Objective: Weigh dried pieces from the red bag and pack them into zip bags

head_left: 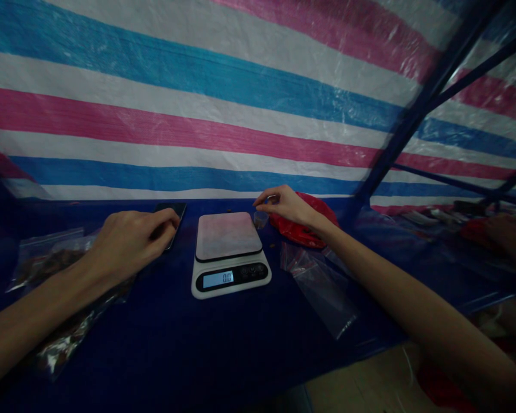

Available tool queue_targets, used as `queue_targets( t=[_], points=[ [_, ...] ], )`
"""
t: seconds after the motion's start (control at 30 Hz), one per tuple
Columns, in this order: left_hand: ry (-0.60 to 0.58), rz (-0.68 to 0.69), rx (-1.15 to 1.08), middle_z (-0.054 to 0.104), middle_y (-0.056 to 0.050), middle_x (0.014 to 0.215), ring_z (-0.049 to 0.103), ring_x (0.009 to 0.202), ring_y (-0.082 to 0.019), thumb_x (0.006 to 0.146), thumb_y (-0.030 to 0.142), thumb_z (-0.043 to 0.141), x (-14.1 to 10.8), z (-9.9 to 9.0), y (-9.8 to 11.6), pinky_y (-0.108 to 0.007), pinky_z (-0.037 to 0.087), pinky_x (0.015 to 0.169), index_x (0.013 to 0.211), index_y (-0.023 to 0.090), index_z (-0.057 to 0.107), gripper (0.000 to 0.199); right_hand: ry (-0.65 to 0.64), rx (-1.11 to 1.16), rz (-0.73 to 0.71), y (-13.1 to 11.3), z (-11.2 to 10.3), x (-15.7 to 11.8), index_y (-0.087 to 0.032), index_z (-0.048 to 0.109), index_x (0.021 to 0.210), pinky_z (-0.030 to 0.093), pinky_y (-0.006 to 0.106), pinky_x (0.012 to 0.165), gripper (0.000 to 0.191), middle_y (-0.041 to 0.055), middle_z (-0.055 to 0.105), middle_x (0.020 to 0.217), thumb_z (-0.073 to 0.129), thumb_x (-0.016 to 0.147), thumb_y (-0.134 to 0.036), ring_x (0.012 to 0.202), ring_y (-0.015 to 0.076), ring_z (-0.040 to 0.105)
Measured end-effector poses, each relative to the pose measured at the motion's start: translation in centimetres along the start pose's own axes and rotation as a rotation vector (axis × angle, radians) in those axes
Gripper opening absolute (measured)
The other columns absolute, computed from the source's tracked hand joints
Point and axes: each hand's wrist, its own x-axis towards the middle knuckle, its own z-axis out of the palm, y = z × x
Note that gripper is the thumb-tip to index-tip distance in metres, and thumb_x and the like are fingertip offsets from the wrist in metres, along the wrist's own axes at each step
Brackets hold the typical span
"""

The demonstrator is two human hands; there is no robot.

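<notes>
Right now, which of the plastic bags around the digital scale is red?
The crumpled plastic bag partly behind the right hand, right of the digital scale; the zip-lock bags are clear.

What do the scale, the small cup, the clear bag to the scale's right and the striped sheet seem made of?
Scale: likely smooth, hard plastic; soft reflections on its plate might suggest metal.
Small cup: probably plastic, being see-through; perhaps glass.
Clear bag: apparently thin plastic film, glossy and creased.
Striped sheet: seemingly plastic tarpaulin, given its shiny wrinkles.
</notes>
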Motion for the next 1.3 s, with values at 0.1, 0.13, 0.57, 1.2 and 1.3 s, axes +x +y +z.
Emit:
queue_targets(
  t=[0.1, 0.13, 0.57, 1.2, 1.3],
  points=[
    [0.003, 0.001, -0.011, 0.074, -0.005, 0.078, 0.068, 0.070, -0.027, 0.093, 0.043, 0.035, 0.0, 0.0, 0.1, -0.035, 0.037, 0.065, 0.099, 0.025, 0.070, 0.041, 0.007, 0.011, 0.000, 0.4, -0.1, 0.1, -0.016, 0.081, 0.097, 0.050, 0.030, 0.069, 0.017, 0.0066, 0.079, 0.094, 0.073, 0.085, -0.026, 0.075, 0.0166, 0.067],
    [0.001, 0.001, -0.015, 0.073, -0.005, 0.078, 0.068, 0.070, -0.026, 0.093, 0.043, 0.035, 0.0, 0.1, 0.1, -0.035, 0.037, 0.065, 0.099, 0.025, 0.070, 0.041, 0.008, 0.020, 0.004, 0.5, -0.1, 0.2, -0.016, 0.081, 0.098, 0.050, 0.029, 0.068, 0.018, 0.0068, 0.079, 0.095, 0.073, 0.085, -0.027, 0.074, 0.0162, 0.066],
    [-0.012, -0.016, 0.008, 0.074, -0.006, 0.078, 0.068, 0.070, -0.028, 0.093, 0.044, 0.035, 0.0, 0.1, -0.1, -0.035, 0.036, 0.064, 0.100, 0.026, 0.070, 0.040, 0.048, -0.088, 0.021, -0.6, -1.2, -0.1, -0.015, 0.080, 0.096, 0.049, 0.027, 0.067, 0.015, 0.0066, 0.079, 0.094, 0.069, 0.087, -0.022, 0.069, 0.0151, 0.067],
    [-0.020, -0.007, -0.033, 0.076, -0.006, 0.083, 0.071, 0.074, -0.026, 0.097, 0.042, 0.033, -0.1, 0.3, -1.0, -0.035, 0.043, 0.066, 0.100, 0.023, 0.071, 0.042, -0.267, -0.603, -0.090, -3.9, -2.9, -1.8, -0.023, 0.080, 0.086, 0.037, 0.029, 0.064, 0.012, 0.0030, 0.076, 0.081, 0.071, 0.086, -0.015, 0.070, 0.0179, 0.064],
    [-0.006, -0.015, -0.046, 0.077, -0.006, 0.085, 0.072, 0.074, -0.025, 0.098, 0.040, 0.034, -0.2, 0.2, -1.3, -0.035, 0.044, 0.067, 0.101, 0.023, 0.071, 0.040, -0.252, -0.700, -0.060, -3.9, -3.2, -0.7, -0.022, 0.080, 0.087, 0.036, 0.030, 0.063, 0.012, 0.0059, 0.076, 0.083, 0.071, 0.086, -0.014, 0.074, 0.0203, 0.065]
  ],
)
